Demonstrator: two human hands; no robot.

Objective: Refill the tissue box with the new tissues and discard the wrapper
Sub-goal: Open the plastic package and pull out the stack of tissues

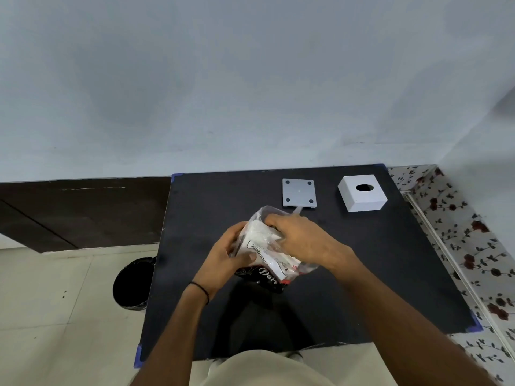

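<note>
A clear plastic wrapper (pixel 274 270) with black and red print holds a wad of white tissues (pixel 257 232) above the middle of the black table (pixel 376 274). My left hand (pixel 227 260) grips the wrapper's left side. My right hand (pixel 298 238) reaches into the wrapper's open top, its fingers closed around the tissues. The white tissue box cover (pixel 362 193), with a round hole on top, stands at the table's far right. Its grey base plate (pixel 299 193) lies flat to the left of the cover, apart from it.
A black-lined waste bin (pixel 131 285) stands on the floor beside the table's left edge. A pale wall rises behind the table. A flower-patterned surface (pixel 473 246) runs along the table's right side. Blue tape marks the table corners.
</note>
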